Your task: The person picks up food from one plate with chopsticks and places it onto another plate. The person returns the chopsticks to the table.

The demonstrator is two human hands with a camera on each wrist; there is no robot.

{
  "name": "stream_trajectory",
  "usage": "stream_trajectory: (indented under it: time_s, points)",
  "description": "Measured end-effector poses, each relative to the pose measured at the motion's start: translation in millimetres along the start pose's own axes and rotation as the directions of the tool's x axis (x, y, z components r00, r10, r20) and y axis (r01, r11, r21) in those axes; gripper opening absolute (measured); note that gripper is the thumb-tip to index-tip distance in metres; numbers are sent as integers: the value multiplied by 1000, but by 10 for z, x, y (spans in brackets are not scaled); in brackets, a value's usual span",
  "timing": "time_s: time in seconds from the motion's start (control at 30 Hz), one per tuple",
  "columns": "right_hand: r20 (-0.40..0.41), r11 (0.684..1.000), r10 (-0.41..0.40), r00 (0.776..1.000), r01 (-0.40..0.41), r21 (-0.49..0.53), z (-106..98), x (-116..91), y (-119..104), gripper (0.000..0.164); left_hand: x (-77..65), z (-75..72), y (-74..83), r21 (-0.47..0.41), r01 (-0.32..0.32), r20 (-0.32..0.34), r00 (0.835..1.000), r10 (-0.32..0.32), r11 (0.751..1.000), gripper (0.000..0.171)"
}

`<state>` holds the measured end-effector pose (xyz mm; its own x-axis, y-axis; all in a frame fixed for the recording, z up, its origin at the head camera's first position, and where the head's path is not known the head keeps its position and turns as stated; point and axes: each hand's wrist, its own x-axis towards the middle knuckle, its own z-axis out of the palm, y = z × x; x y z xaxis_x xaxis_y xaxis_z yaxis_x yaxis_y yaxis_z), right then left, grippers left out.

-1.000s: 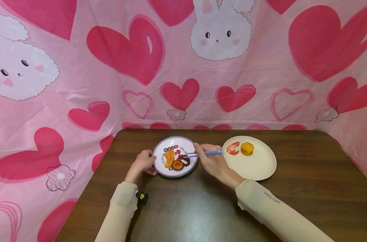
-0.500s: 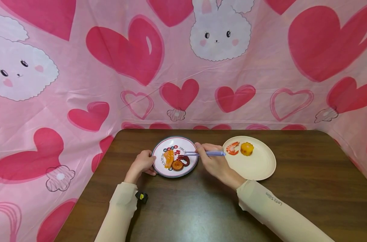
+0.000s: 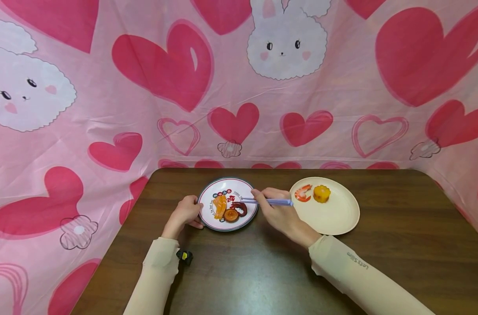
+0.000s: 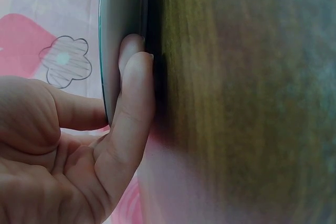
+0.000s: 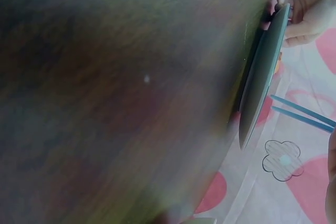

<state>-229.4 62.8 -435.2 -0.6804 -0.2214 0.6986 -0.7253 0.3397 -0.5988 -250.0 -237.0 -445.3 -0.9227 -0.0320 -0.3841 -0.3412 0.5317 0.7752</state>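
My left hand (image 3: 187,211) grips the left rim of a white printed plate (image 3: 207,191), thumb above and fingers beneath, as the left wrist view also shows. On that plate lie an orange, white-striped salmon slice (image 3: 220,205), a round brown mushroom-like piece (image 3: 231,215) and a dark red curled piece like an octopus tentacle (image 3: 243,211). A pair of lavender chopsticks (image 3: 276,201) is pinched in my right hand (image 3: 280,216), just right of the plate. Their tips, slightly apart, point left above the dark red piece and hold nothing.
Right of my right hand stands a cream oval plate (image 3: 337,221) with a shrimp (image 3: 303,193) and a yellow flower-shaped piece (image 3: 322,193) on it. The dark wooden table (image 3: 231,271) backs onto a pink heart-patterned cloth (image 3: 270,122).
The chopstick tips have drawn up and slightly right, away from the dark red piece, which stays on the plate. The left hand keeps its grip in the same spot.
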Motion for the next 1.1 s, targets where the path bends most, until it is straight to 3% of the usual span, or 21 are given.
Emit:
stream_trajectory:
  time_s: [0.3, 0.5, 0.63, 0.93, 1.1]
  points:
    - [-12, 1000, -18, 1000, 18, 7, -20, -17, -23, 26, 2, -3, 2, -2, 2, 3, 1000, -2, 1000, 24]
    - [27, 986, 133, 991, -135, 101, -42, -40, -31, 30, 0, -4, 6, -4, 3, 5, 1000, -3, 1000, 25]
    - [27, 965, 205, 978, -207, 163, -50, -34, -85, 23, 5, 1, 4, -3, -1, 4, 1000, 1, 1000, 24]
    - [12, 984, 76, 997, -77, 160, -54, -39, -30, 7, -7, 4, 1, -5, -13, 6, 1000, 13, 1000, 21]
    - [1, 985, 99, 995, -98, 144, -58, -36, -31, 5, -16, 6, 8, -8, -13, 10, 1000, 13, 1000, 21]
